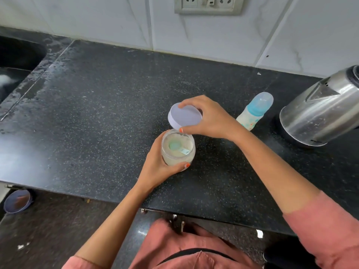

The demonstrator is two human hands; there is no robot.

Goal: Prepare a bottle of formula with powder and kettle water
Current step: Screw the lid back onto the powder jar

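A clear round jar of pale formula powder stands on the black counter, its mouth uncovered, with a light green scoop lying on the powder. My left hand wraps around the jar's side. My right hand holds the white lid just above and behind the jar's rim, tilted. A baby bottle with a blue collar and a clear cap stands to the right of my right hand. The steel kettle sits on its base at the far right.
A dark sink lies at the far left of the counter. A wall socket is on the white tiles behind. Below the counter's front edge, a small blue bowl sits on the floor at left.
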